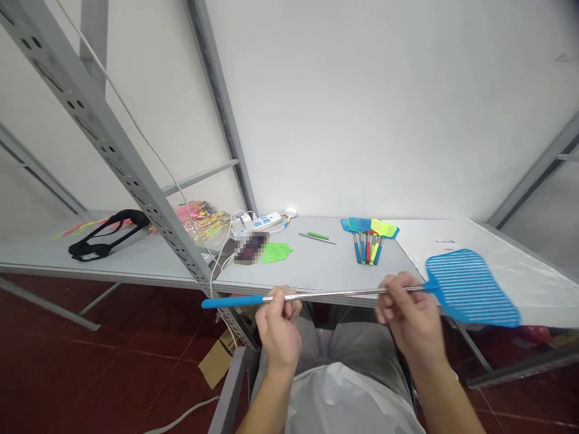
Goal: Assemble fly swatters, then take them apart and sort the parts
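Note:
A blue fly swatter (470, 286) lies level in front of me, its metal telescopic rod (337, 294) stretched out between my hands. My left hand (278, 325) pinches the rod close to the blue grip (233, 301) at the left end. My right hand (404, 313) pinches the rod just short of the blue mesh head, which hangs over the table's front edge at the right.
On the grey table (316, 268) lie a bunch of coloured swatters (370, 236), a loose green swatter head (275, 252), a green-handled rod (316, 237), a power strip (260, 222) and a bag of coloured parts (203, 218). A black strap (108, 234) lies far left. A perforated steel post (136, 181) slants across.

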